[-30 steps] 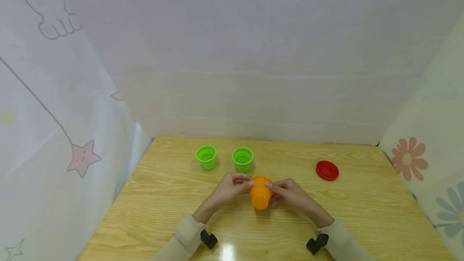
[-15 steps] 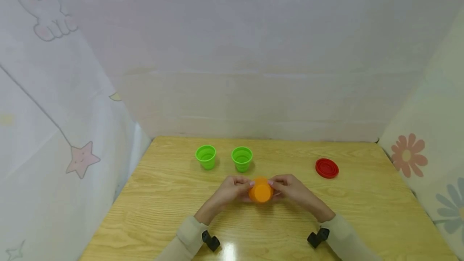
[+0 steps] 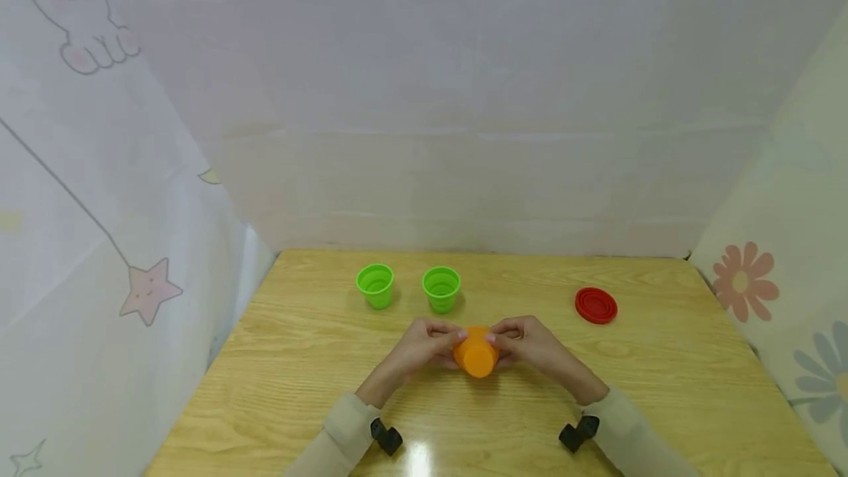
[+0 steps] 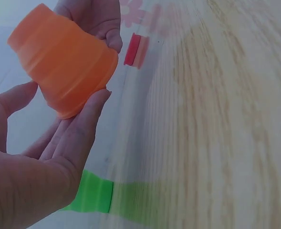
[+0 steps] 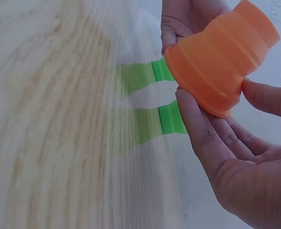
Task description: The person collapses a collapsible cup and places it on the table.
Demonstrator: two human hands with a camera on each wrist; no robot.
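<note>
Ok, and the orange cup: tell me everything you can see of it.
The orange cup is plain and matte, perhaps soft silicone, with a stepped, ringed wall widening from a round base to a rim. It is extended and held tilted above the table, base toward the wearer, rim away and downward. The left hand and right hand grip opposite sides. Its inside is hidden.

1. Head view: soft, even light, with a small white glare on the worktop point(image 3: 298, 359) near the lower edge.
2. A faint shadow lies beneath the orange cup point(image 3: 478, 361).
3. Both wrist views look dimmer, cooler and hazy, fine detail softened; the glossy worktop mirrors green cups point(image 5: 171, 118).
</note>
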